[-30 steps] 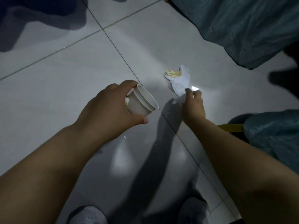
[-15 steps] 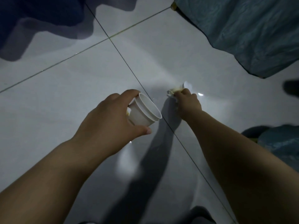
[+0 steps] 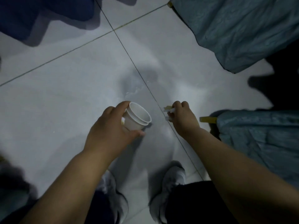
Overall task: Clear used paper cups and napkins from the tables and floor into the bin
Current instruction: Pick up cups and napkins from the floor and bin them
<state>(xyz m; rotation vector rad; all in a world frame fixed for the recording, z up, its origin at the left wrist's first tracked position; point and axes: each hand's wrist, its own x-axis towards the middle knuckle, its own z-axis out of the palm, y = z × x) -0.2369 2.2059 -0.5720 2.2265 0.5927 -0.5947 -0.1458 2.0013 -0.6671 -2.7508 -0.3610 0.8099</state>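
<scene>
Dim view looking down at a pale tiled floor point(image 3: 64, 110) w/ dark grout lines; folds of teal cloth point(image 3: 242, 29) fill the top right corner, w/ more at the right edge; two grey shoes point(image 3: 171, 180) at the bottom, between the person's bare forearms.

Left hand point(image 3: 110, 133) is curled round white paper cups point(image 3: 137, 118), apparently two nested, thumb below and fingers over the top, held clear of the floor; the cups' long axis tilts so the open mouth faces up and to the right.

Right hand point(image 3: 184, 120) is closed in a fist on a crumpled napkin point(image 3: 168, 109); white and yellowish bits poke out on the fist's left side, i.e. toward the cups.

Key relation: napkin sits just right of the cup mouth, near but apart, mouth angled its way; so prob. a short leftward move would drop the napkin into the top cup. Both hands are full, approx. level; no bin in view, so can't tell which way it lies.
</scene>
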